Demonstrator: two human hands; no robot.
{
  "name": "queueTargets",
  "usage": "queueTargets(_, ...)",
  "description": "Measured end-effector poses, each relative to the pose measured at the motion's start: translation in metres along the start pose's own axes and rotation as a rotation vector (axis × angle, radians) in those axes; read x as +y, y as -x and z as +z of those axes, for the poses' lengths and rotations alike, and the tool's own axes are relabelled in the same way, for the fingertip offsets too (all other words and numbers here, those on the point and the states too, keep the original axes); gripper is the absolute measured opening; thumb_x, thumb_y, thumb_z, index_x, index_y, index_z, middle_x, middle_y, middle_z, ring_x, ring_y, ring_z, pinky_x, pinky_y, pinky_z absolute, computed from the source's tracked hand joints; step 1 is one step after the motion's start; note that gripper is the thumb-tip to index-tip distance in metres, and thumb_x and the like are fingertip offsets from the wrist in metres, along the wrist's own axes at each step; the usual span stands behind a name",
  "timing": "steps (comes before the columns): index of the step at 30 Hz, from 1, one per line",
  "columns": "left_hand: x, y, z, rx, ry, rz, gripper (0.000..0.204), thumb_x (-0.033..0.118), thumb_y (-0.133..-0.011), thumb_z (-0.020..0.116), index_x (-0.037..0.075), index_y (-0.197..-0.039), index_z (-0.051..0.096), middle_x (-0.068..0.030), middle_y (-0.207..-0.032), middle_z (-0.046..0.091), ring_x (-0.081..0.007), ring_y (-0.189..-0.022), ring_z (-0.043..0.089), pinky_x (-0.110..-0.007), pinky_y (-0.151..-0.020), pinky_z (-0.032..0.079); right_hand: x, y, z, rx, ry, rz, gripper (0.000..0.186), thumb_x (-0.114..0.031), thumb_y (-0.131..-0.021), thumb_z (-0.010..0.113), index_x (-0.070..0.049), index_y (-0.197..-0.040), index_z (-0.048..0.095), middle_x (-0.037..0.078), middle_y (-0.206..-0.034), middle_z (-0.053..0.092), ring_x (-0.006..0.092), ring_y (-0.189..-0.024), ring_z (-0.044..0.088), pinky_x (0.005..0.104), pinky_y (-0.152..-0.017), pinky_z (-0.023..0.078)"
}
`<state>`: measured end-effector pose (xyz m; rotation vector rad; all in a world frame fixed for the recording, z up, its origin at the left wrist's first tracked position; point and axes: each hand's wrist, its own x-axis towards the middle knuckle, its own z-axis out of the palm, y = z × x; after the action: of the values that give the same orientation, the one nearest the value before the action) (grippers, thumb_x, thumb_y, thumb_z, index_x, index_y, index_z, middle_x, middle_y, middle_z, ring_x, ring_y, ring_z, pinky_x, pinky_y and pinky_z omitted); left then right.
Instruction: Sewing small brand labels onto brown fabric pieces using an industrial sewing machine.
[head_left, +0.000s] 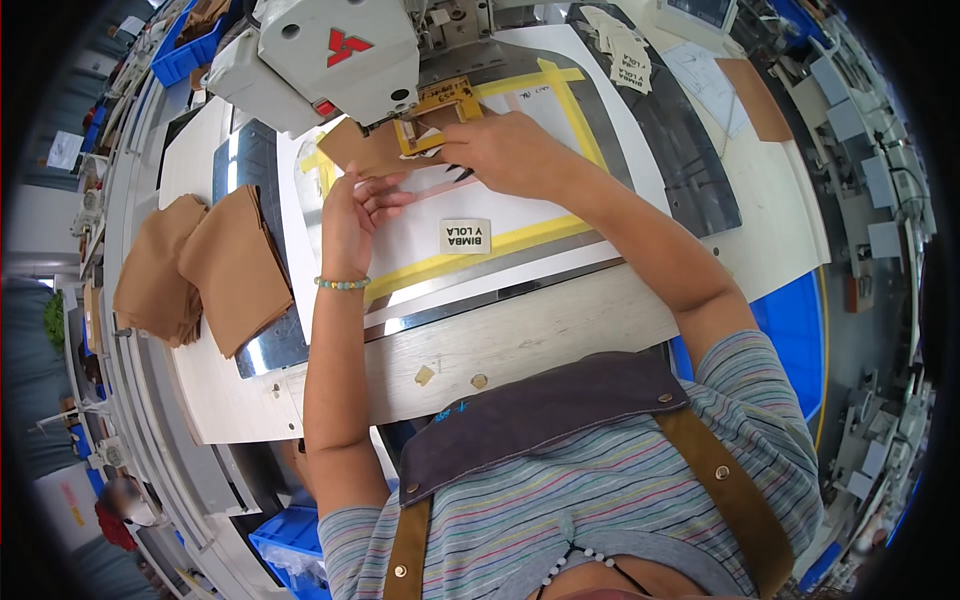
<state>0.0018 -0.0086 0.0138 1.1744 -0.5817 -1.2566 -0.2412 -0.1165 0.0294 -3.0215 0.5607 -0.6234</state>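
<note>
My left hand [350, 218], with a beaded bracelet at its wrist, is beside the lower left edge of a brown fabric or leather piece [362, 150]. Its fingers are loosely bent and apart. The piece lies under the head of a sewing machine [330, 60]. My right hand [510, 155] is closed around a small black two-pointed tool [460, 173], mostly hidden in the palm. Its fingertips reach the yellow frame [440, 112] over the brown piece. A pale printed label [465, 236] lies on the white sheet nearer to me.
Two stacks of brown pieces [235, 265] lie at the left. Yellow tape [470, 262] borders the white sheet. More pale labels [628, 62] and a brown piece [755, 98] lie at the far right. A blue bin [788, 335] stands beside the table's right end.
</note>
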Motion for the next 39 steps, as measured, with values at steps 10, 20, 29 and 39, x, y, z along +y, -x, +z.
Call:
queueTargets(10,0.012,0.009,0.015,-0.04,-0.275,-0.067,0.067,0.054,-0.102,0.064,-0.007,-0.131,0.056,-0.0244,-0.102,0.076,-0.025,-0.082,0.078,-0.028,-0.069,0.064,-0.018,-0.002,-0.003,-0.164,0.022,-0.091,0.014,-0.005,-0.087,0.066,-0.009,-0.1,0.071,0.003,-0.1,0.067,0.0246,-0.091,0.072,0.0379,-0.076,0.061)
queueTargets(20,0.003,-0.03,0.01,-0.062,-0.308,-0.091,0.071,0.059,-0.099,0.066,-0.006,-0.125,0.056,-0.0232,-0.095,0.072,-0.0279,-0.076,0.078,-0.031,-0.061,0.065,-0.012,0.001,-0.001,-0.063,0.12,-0.038,0.012,-0.006,-0.086,0.067,-0.009,-0.097,0.072,0.004,-0.102,0.069,0.0239,-0.091,0.074,0.0368,-0.071,0.062)
queueTargets(29,0.004,-0.024,0.023,-0.078,-0.408,-0.089,0.049,0.036,-0.109,0.054,-0.006,-0.133,0.052,-0.0222,-0.104,0.074,-0.028,-0.087,0.079,-0.029,-0.07,0.067,-0.023,0.021,-0.013,-0.199,0.213,0.0,0.021,-0.005,-0.085,0.066,-0.008,-0.107,0.067,0.002,-0.103,0.066,0.0209,-0.09,0.071,0.0346,-0.066,0.06)
queueTargets(39,0.022,-0.014,0.038,-0.067,-0.188,-0.216,0.063,0.05,-0.106,0.059,-0.005,-0.135,0.055,-0.0175,-0.108,0.074,-0.0244,-0.089,0.077,-0.031,-0.067,0.065,-0.017,0.017,0.007,0.009,0.168,-0.046,0.021,-0.007,-0.083,0.07,-0.01,-0.103,0.069,0.0,-0.102,0.065,0.0172,-0.092,0.07,0.0326,-0.066,0.06)
